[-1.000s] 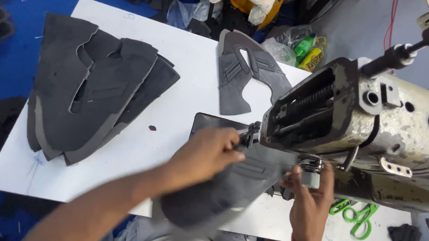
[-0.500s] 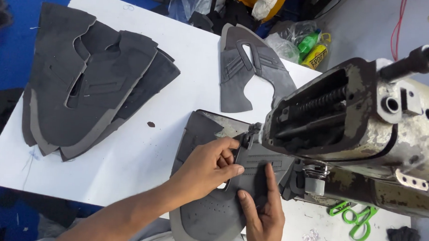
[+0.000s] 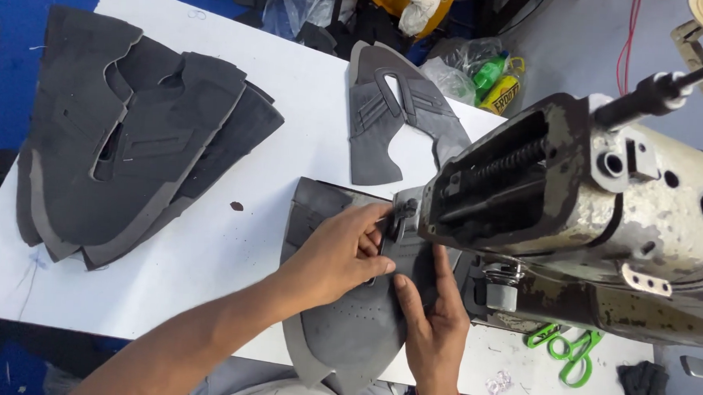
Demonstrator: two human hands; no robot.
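Note:
A dark grey shoe-upper piece (image 3: 346, 331) lies flat on the white table (image 3: 292, 116) under the head of a worn sewing machine (image 3: 596, 208). My left hand (image 3: 341, 252) presses on the piece from above, fingers by the needle area (image 3: 404, 216). My right hand (image 3: 433, 319) rests flat on the same piece, fingers pointing toward the machine. Both hands hold the piece down against the table.
A stack of grey cut pieces (image 3: 133, 140) lies at the left of the table. Another finished-looking piece (image 3: 395, 112) lies at the back. Green scissors (image 3: 566, 349) sit under the machine arm. Bottles and plastic bags (image 3: 483, 77) crowd the far edge.
The grey piece has been laid flat and slid under the machine head. My left hand moved from gripping it in the air to pressing it down; my right hand came onto it.

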